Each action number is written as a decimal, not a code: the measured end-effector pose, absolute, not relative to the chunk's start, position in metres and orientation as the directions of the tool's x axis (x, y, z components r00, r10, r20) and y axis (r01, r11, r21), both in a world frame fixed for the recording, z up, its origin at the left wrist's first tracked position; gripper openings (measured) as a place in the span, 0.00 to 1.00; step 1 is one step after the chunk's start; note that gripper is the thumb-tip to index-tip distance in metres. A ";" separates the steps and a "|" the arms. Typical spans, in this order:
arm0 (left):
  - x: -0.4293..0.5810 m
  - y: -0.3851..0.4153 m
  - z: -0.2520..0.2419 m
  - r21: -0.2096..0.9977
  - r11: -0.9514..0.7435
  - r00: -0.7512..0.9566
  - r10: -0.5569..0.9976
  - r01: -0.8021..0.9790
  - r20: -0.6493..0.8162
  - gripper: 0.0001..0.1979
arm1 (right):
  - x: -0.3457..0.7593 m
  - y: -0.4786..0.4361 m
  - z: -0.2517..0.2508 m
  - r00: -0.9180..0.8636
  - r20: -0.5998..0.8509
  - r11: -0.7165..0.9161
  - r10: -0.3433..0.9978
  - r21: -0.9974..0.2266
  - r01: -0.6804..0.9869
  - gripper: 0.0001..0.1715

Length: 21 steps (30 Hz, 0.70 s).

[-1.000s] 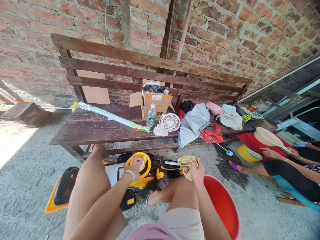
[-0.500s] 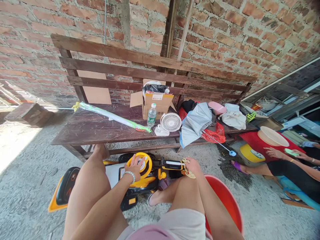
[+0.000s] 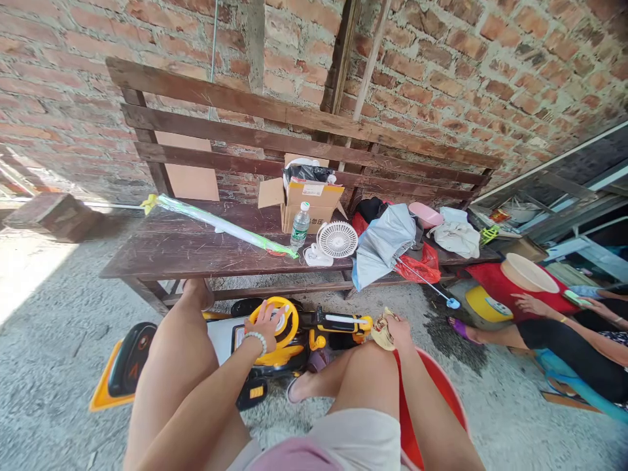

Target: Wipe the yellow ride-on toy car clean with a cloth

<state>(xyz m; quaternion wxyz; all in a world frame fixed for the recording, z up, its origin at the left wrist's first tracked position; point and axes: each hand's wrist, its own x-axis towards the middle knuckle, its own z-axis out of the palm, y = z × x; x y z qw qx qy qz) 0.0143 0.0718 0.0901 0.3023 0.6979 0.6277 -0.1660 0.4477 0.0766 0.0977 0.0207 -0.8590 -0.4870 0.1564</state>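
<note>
Below me stands a black and yellow ride-on toy car [image 3: 289, 358] with a yellow steering wheel [image 3: 290, 307]. My left hand [image 3: 265, 327], a beaded bracelet at its wrist, lies over the wheel's left side with fingers stretched and spread. A crumpled cream cloth with a dark reddish pattern [image 3: 381, 330] is gripped in my right hand [image 3: 400, 332]. That hand is above my right knee, just past the yellow-tipped end of the car's black front arm [image 3: 343, 322] and apart from it. Beside my right leg a red bucket [image 3: 441, 392] stands under my forearm.
A wooden bench [image 3: 147, 252] against the brick wall holds a cardboard box [image 3: 314, 203], water bottle [image 3: 300, 226], small fan [image 3: 337, 240] and folded silver umbrella [image 3: 385, 239]. At right, another person sits by a cream basin [image 3: 527, 273], one hand [image 3: 532, 304] near it.
My right hand has moved right with the cloth, off the tip of the car's front arm. The left hand stays on the wheel. The view has shifted slightly.
</note>
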 end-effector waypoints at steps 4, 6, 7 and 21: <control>0.014 0.072 0.087 0.177 -0.043 0.146 0.767 0.983 -0.624 0.62 | 0.419 0.090 0.085 0.475 -0.324 -0.546 0.818 -0.179 0.818 0.26; 0.014 0.072 0.086 0.173 -0.044 0.143 0.775 0.984 -0.616 0.62 | 0.404 0.093 0.079 0.489 -0.334 -0.559 0.806 -0.155 0.814 0.26; 0.013 0.072 0.085 0.176 -0.043 0.143 0.779 0.983 -0.610 0.62 | 0.396 0.092 0.077 0.500 -0.330 -0.566 0.801 -0.143 0.812 0.27; 0.011 0.069 0.087 0.237 -0.022 0.162 0.791 0.971 -0.590 0.63 | 0.295 0.013 0.030 0.403 -0.262 -0.475 0.877 -0.351 0.807 0.25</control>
